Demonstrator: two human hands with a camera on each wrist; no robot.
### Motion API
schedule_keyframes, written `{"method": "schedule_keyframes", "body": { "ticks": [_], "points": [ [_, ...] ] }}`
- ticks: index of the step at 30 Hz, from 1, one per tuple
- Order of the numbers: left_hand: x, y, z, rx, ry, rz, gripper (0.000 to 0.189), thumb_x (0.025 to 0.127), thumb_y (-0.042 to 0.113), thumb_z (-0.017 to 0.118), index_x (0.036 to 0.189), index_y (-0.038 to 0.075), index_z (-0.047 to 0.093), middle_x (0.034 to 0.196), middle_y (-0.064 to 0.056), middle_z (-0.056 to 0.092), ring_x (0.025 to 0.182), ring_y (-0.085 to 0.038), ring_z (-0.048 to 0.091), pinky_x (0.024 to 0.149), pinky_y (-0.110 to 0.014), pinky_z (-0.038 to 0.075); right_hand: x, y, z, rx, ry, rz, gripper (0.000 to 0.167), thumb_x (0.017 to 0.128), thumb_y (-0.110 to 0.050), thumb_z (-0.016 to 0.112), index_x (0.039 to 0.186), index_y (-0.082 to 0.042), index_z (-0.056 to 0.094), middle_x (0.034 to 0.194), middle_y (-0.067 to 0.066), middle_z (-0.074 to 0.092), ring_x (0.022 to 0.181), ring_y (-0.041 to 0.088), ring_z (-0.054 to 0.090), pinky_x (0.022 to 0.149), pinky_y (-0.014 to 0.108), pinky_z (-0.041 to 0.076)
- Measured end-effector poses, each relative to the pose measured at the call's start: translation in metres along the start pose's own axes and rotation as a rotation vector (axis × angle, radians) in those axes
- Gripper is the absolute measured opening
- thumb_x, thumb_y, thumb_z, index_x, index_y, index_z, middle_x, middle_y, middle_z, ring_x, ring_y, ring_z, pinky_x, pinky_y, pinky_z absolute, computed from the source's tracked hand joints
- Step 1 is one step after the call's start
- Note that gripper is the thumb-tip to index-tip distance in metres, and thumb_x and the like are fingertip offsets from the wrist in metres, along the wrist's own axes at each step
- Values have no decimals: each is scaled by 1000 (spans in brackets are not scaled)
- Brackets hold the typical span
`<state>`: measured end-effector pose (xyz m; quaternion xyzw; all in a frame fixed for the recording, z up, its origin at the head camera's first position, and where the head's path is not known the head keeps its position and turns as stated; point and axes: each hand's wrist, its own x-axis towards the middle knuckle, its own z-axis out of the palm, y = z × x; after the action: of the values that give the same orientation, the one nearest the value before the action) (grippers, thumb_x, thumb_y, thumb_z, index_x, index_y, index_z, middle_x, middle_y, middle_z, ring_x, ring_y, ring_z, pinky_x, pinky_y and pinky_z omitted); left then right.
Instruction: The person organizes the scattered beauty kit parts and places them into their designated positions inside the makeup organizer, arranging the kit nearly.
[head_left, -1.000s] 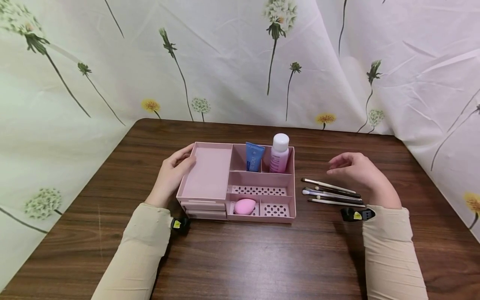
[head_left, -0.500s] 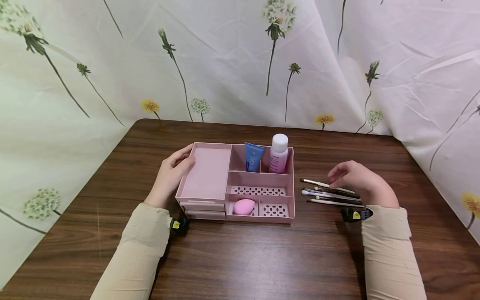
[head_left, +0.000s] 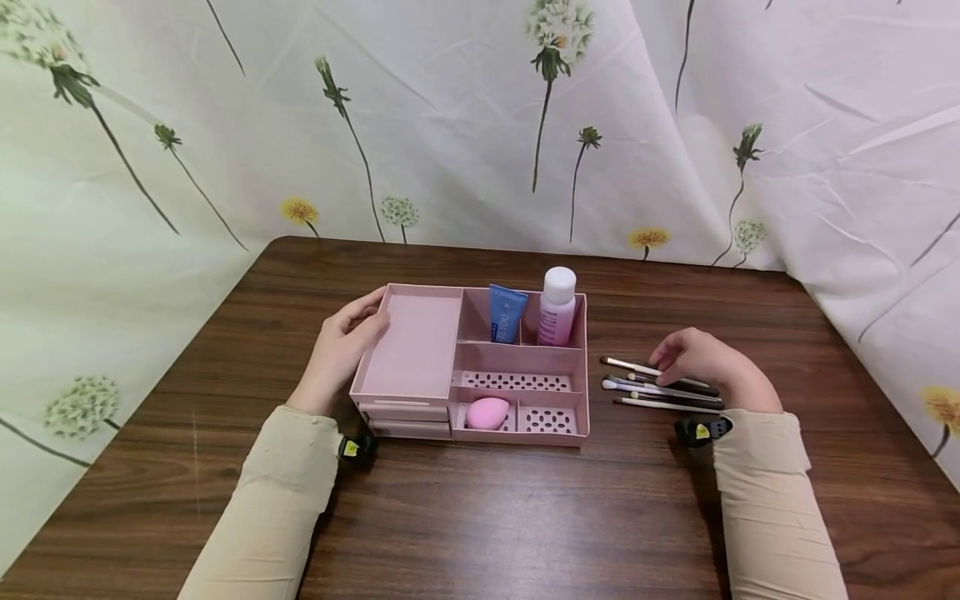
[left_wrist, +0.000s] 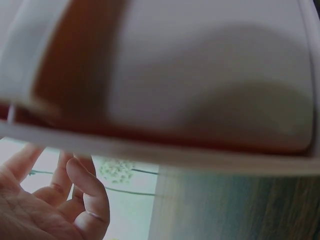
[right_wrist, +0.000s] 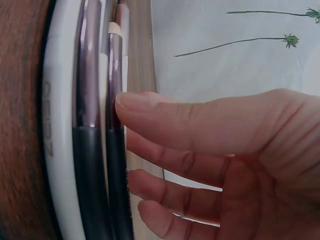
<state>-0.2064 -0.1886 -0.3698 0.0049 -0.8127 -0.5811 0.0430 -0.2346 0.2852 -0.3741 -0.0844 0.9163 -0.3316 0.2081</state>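
A pink desk organizer [head_left: 417, 342] stands on the table, with a lidless flat top tray and two drawers at its left. My left hand [head_left: 336, 354] holds its left side, thumb over the rim and other fingers outside; in the left wrist view some fingers [left_wrist: 92, 195] are bent below the edge. Several makeup brushes [head_left: 622, 383] lie right of the organizer. My right hand [head_left: 705, 362] is over their handles. In the right wrist view its thumb overlaps a dark-handled brush [right_wrist: 117, 170], while the other fingers hang loosely bent beyond it.
In the organizer's compartments stand a blue tube [head_left: 507, 315] and a white-capped pink bottle [head_left: 557, 308]. A pink makeup sponge [head_left: 487, 413] lies in a front compartment. Behind the wooden table [head_left: 480, 517] hangs a flower-patterned cloth [head_left: 457, 125].
My right hand has come down and slightly left onto the brush handles. The left hand and organizer stay where they were, and the brushes lie about the same.
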Motion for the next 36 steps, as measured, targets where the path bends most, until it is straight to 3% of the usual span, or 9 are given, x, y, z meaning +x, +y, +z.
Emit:
{"method": "schedule_keyframes", "body": {
  "ticks": [12,23,36],
  "points": [
    [1,0,0,13,-2,3,49,99,25,57,146,15,50,131,-19,56,96,1,52,82,-17,45,5,5,3,1,-1,-19,28,77,0,77,101,10,67,86,9,65,78,14,55,71,31,47],
    [0,-2,1,-8,3,7,49,99,28,57,145,15,52,125,-13,58,96,-5,54,81,-19,46,5,8,3,57,-30,-36,30,77,3,76,103,14,65,80,4,59,74,13,52,67,27,46],
    [0,1,1,37,3,6,48,99,26,57,146,15,51,130,-19,57,101,-8,53,83,-20,45,6,6,1,48,-43,-10,24,80,2,75,100,12,66,77,1,56,74,15,51,69,30,45]
  ]
}}
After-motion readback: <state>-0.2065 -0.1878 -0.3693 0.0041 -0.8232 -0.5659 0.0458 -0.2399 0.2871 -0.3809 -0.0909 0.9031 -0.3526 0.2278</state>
